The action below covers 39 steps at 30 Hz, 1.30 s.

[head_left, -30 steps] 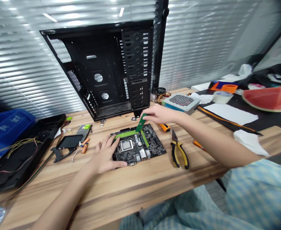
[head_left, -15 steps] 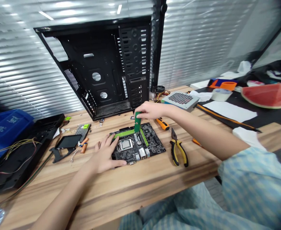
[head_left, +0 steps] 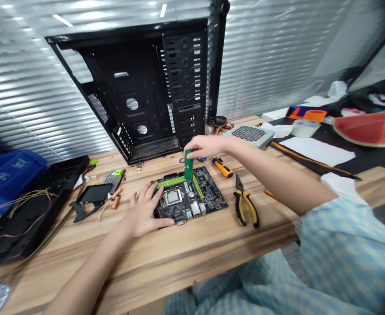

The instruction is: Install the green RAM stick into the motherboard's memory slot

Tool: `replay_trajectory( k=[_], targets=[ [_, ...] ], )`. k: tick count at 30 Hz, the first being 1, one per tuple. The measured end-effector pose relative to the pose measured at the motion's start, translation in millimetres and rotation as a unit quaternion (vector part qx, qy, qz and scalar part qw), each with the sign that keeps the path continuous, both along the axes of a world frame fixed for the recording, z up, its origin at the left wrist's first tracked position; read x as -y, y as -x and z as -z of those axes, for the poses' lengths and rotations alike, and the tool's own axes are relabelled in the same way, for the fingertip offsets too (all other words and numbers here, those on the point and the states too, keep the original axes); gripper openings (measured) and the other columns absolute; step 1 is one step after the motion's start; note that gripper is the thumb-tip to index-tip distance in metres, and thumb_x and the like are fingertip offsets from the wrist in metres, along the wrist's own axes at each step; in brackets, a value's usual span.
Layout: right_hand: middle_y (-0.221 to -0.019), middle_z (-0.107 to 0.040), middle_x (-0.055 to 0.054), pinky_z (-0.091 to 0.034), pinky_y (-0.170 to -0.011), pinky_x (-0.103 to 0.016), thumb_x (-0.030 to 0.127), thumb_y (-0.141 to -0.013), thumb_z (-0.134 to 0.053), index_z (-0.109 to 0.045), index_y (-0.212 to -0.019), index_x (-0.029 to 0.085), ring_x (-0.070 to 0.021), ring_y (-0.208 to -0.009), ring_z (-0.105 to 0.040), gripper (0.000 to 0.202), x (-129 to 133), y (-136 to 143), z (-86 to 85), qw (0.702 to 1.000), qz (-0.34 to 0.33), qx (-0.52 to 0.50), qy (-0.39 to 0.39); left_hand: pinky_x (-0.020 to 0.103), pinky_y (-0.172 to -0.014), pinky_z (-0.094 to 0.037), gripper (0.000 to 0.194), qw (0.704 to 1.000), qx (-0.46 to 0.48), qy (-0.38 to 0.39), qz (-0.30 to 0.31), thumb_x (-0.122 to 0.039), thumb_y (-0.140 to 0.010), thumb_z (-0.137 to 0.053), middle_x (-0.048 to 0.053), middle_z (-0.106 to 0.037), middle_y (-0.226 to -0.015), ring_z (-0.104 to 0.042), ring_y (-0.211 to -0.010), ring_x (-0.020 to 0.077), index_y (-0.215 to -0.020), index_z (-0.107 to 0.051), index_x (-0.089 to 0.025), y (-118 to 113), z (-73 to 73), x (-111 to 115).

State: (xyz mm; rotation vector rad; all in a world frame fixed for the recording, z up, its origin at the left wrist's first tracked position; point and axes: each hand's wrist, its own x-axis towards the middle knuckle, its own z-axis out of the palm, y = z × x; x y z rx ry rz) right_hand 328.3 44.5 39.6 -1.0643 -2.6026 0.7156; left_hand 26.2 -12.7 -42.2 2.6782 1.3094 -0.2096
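Note:
A black motherboard (head_left: 212,189) with green memory slots (head_left: 198,187) and a bare processor (head_left: 173,197) lies flat on the wooden table. My left hand (head_left: 145,209) is spread over its left edge, fingers apart, thumb along the near edge. Between the fingertips of my right hand (head_left: 201,147) is a green memory module (head_left: 189,165), held upright by its upper end. The module's lower end is over the board, at the far end of the slots. Whether it touches a slot I cannot tell.
Pliers (head_left: 245,202) and an orange screwdriver (head_left: 223,167) lie right of the board. Behind it stands a black computer case (head_left: 130,87). A power supply (head_left: 253,134) sits at the back right. On the left are a blue bin (head_left: 15,175) and a black panel (head_left: 44,210) with wires.
My right hand has risen very slightly, with the memory module still pinched upright in it. My left hand stays on the board's edge. The view has shifted a little.

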Motion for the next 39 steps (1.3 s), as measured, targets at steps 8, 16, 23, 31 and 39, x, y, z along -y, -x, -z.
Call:
replay_trajectory(
  k=[8, 16, 23, 31, 39],
  targets=[
    [-0.084, -0.072, -0.005, -0.045, -0.067, -0.024, 0.027, -0.089, -0.053, -0.071, -0.093, 0.012, -0.0137, -0.075, -0.063, 0.023, 5.9, -1.2, -4.4, 1.0, -0.006, 0.003, -0.006, 0.067, -0.108, -0.01, 0.102, 1.0, 0.002, -0.004, 0.007, -0.075, -0.075, -0.052, 0.015, -0.012, -0.158, -0.004, -0.143, 0.0414, -0.152, -0.019, -0.018, 1.3, 2.9, -2.6],
    [-0.083, -0.071, -0.004, -0.044, -0.068, -0.024, 0.026, -0.09, -0.052, -0.07, -0.092, 0.014, -0.0133, -0.074, -0.063, 0.022, 19.6, -0.5, -5.8, 1.0, -0.013, -0.014, -0.022, 0.069, -0.107, -0.01, 0.103, 1.0, 0.013, 0.014, 0.007, -0.076, -0.074, -0.053, 0.017, -0.011, -0.158, -0.004, -0.142, 0.0432, -0.152, -0.02, -0.018, 1.5, 0.1, -2.8],
    [-0.087, -0.072, -0.004, -0.044, -0.074, -0.023, 0.027, -0.091, -0.049, -0.071, -0.095, 0.015, -0.0128, -0.079, -0.063, 0.025, 10.9, 0.1, 5.0, 0.999, -0.038, -0.013, -0.014, 0.067, -0.108, -0.009, 0.106, 1.0, 0.016, 0.023, 0.013, -0.076, -0.072, -0.055, 0.017, -0.011, -0.158, -0.003, -0.143, 0.0431, -0.153, -0.017, -0.019, 2.9, -0.1, -3.2],
    [-0.078, -0.07, -0.002, -0.04, -0.066, -0.023, 0.026, -0.087, -0.053, -0.072, -0.092, 0.015, -0.0114, -0.067, -0.058, 0.023, 29.7, 5.2, -12.0, 0.996, 0.043, -0.025, -0.075, 0.069, -0.107, -0.009, 0.105, 0.999, 0.018, 0.022, 0.015, -0.076, -0.073, -0.053, 0.018, -0.011, -0.158, -0.002, -0.142, 0.0436, -0.153, -0.018, -0.018, 4.3, 1.5, -4.7],
    [-0.06, -0.066, -0.003, -0.038, -0.057, -0.024, 0.016, -0.075, -0.054, -0.07, -0.07, 0.014, -0.0137, -0.058, -0.057, 0.017, 55.4, 17.6, -1.3, 0.943, 0.305, -0.015, -0.133, 0.068, -0.107, -0.009, 0.105, 1.0, 0.015, 0.021, 0.015, -0.078, -0.073, -0.051, 0.017, -0.01, -0.158, -0.002, -0.143, 0.0421, -0.153, -0.017, -0.018, 5.1, 3.3, -5.4]
  ],
)
